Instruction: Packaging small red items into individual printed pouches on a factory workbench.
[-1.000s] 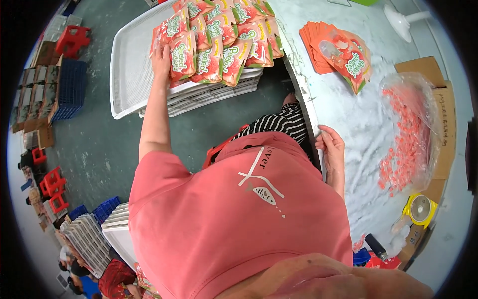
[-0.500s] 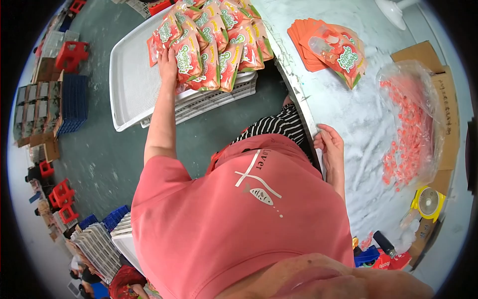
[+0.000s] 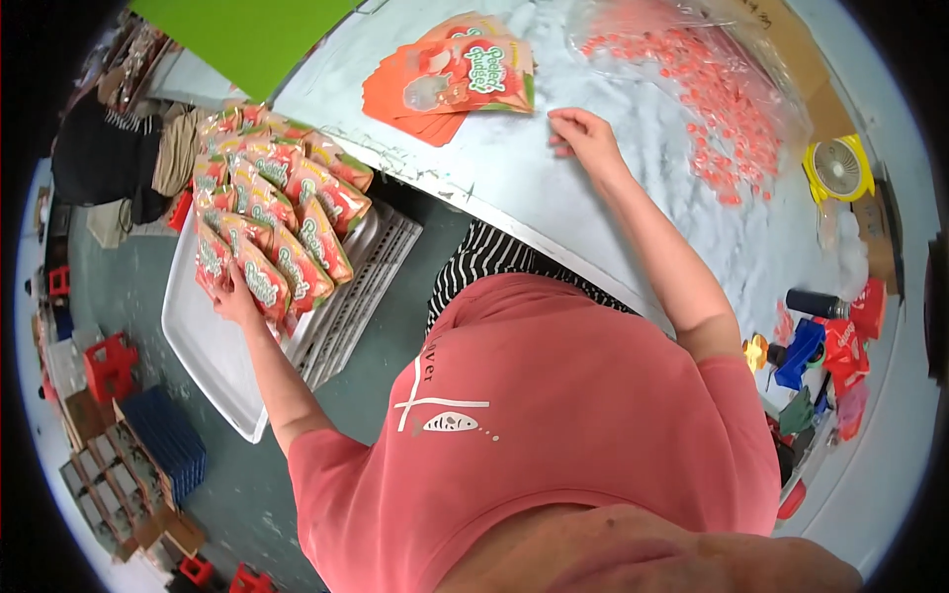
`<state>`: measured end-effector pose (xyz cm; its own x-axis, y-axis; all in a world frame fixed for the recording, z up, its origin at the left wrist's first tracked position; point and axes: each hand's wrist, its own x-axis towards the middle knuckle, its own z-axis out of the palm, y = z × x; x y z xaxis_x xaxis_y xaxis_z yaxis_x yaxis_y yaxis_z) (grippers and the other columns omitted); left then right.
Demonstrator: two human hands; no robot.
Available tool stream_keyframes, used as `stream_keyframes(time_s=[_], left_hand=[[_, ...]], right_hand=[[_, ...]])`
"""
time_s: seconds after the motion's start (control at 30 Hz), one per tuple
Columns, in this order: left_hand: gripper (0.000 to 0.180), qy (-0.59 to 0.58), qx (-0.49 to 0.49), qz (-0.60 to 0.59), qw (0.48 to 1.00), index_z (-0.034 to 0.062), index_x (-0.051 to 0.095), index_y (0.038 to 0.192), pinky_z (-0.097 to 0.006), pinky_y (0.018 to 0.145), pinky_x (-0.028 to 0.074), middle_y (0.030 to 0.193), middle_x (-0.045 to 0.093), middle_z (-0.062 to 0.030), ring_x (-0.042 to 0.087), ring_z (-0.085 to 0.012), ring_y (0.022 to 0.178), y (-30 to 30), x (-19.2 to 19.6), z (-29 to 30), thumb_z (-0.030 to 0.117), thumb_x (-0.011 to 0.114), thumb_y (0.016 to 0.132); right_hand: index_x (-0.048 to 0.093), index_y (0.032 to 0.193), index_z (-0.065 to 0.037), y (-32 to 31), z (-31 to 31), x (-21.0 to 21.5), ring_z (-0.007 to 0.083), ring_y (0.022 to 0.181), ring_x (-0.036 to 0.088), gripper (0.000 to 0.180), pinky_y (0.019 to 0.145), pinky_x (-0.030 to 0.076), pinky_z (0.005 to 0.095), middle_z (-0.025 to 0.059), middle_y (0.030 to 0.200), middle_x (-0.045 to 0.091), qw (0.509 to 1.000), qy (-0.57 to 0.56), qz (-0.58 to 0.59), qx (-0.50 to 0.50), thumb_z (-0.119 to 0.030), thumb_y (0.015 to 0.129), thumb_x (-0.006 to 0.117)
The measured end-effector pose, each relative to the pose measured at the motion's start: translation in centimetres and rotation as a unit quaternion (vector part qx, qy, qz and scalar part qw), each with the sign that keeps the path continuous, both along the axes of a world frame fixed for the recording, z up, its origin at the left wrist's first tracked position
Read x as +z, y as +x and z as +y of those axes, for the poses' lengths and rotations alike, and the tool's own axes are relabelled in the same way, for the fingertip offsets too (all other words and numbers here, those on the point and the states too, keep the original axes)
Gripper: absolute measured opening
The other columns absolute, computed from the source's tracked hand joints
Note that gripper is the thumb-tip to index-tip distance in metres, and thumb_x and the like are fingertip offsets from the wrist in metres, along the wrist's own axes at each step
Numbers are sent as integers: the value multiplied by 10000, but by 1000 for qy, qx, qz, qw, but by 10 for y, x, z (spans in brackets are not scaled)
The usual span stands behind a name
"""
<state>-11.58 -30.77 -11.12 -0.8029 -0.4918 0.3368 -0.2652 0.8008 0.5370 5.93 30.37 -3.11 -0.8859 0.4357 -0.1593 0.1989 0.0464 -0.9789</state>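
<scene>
Filled snack pouches (image 3: 267, 188) in red, green and cream lie in overlapping rows on a white plastic tray (image 3: 213, 371) at the left. My left hand (image 3: 235, 296) grips the lower edge of the nearest left pouch (image 3: 212, 255), which rests against its neighbours. On the white table, flat red-orange pouches (image 3: 420, 94) are fanned out, with a printed one (image 3: 479, 74) face up on top. Over the tabletop, just right of that fan, my right hand (image 3: 590, 143) is empty, its fingers loosely bent and apart.
Small pink-red pieces (image 3: 727, 148) spill from a clear plastic bag (image 3: 633, 25) on the table. A yellow fan (image 3: 838, 170) and a dark bottle (image 3: 816, 303) stand at the right. More white trays (image 3: 361, 306) are stacked beneath the filled one. Blue crates (image 3: 163, 435) stand on the floor.
My view has turned left. My right hand has moved from the table's near edge forward toward the fanned pouches. My left hand stays at the leftmost pouch on the tray.
</scene>
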Motion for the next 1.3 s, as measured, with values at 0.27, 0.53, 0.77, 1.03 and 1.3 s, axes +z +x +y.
stream_keyframes(time_s=[0.27,0.53,0.77,1.03,1.3], left_hand=[[643,272,-198,-19,941,16,427,1437,-338,1021,414,1392,505,-172,523,-243,1220,-18,-12,-18,381,616,943],[642,276,-211,-30,937,23,425,1447,-319,988,431,1334,553,-171,552,-229,1167,-27,-31,-56,366,628,943],[477,229,-207,52,950,-51,538,1292,-297,856,505,1170,620,-144,614,-204,1003,-19,3,-25,233,658,928],[300,137,-282,157,936,-59,634,1159,-353,932,475,1152,644,-158,614,-246,1014,44,106,160,106,629,908],[239,215,-685,-43,695,6,676,1084,-297,839,486,979,672,-113,646,-187,918,144,141,393,45,672,849]], right_hand=[[652,1104,-5,-77,-6,-2,126,794,627,340,617,522,255,61,933,662,990,49,-84,-103,-255,882,710],[662,1029,-9,-74,-11,16,104,727,619,188,620,529,236,37,852,664,986,-159,-22,-45,-157,912,667],[666,1018,-3,-3,16,-11,107,744,656,171,666,541,231,62,899,693,985,-173,-5,-17,-146,927,645],[671,939,-19,63,6,-28,100,718,635,145,664,512,229,44,847,687,976,-208,26,-53,-162,910,676],[641,919,-12,91,-27,5,38,728,597,82,643,475,192,9,832,661,986,-119,116,-25,-90,920,663]])
